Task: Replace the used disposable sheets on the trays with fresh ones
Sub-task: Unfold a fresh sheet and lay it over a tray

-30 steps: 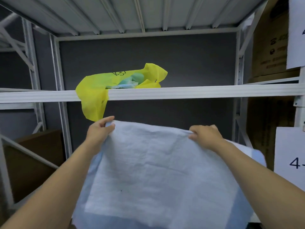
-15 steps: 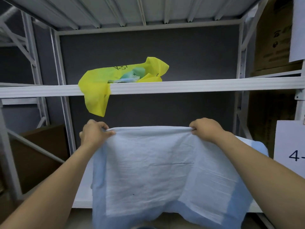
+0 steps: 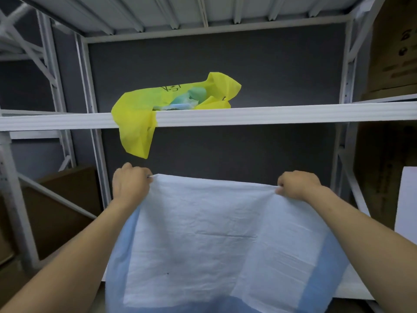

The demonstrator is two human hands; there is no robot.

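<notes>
I see the disposable sheet (image 3: 214, 240) stretched between the two hands, white in the middle with a blue border, hanging down from them. The left hand (image 3: 130, 186) pinches its top left corner, fingers curled tight. The right hand (image 3: 297, 186) grips the top right corner the same way. Above the left hand a yellow bag (image 3: 140, 114) (something teal inside) lies on the white shelf beam (image 3: 293, 112), one flap drooping over the edge. A brown box (image 3: 63, 211) stands left of that hand.
</notes>
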